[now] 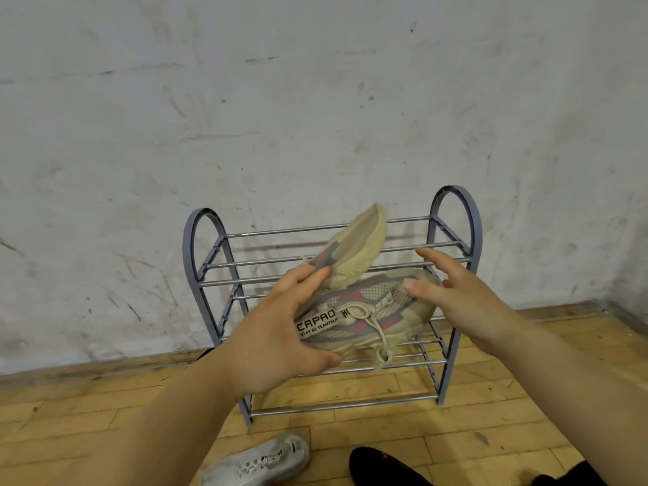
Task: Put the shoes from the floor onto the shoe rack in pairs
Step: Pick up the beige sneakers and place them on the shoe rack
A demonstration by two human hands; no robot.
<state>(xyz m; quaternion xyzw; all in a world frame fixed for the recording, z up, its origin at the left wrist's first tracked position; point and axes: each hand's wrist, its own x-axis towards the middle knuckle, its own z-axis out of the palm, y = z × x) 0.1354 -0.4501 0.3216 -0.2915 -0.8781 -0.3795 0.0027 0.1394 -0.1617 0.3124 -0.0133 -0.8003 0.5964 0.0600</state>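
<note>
- Left hand [277, 331]: closed around a pair of beige sneakers [413, 320]. The thumb is hooked under the lower shoe, and the fingers are curled up over the heel end of the upper one.
- Upper sneaker [354, 247]: tilted, with its pale sole turned toward the viewer. The toe points up and to the right, and the heel is in the left hand's fingers.
- Lower sneaker [385, 303]: lying on its side with the laces toward the viewer and the toe to the right. It has grey and pink panels, a printed strap near the collar, and a lace end hanging below.
- Right hand [466, 303]: spread wide with straight fingers, gripping nothing. The thumb tip meets the forefoot of the lower sneaker; whether it presses there cannot be told.
- Shoe rack [187, 250]: grey arched side frames joined by metal rods in tiers, standing against the wall.
- The held pair is off the floor in front of the rack, overlapping its upper and middle tiers in view. Whether either shoe touches a rod cannot be told.
- Silver-white sneaker [259, 461]: on the floor in front of the rack, at the lower edge of the view.
- Black shoe [378, 466]: on the floor just right of the silver-white sneaker, partly cut off by the frame.
- Surroundings: scuffed white wall [315, 100]; wooden plank floor [526, 398].
</note>
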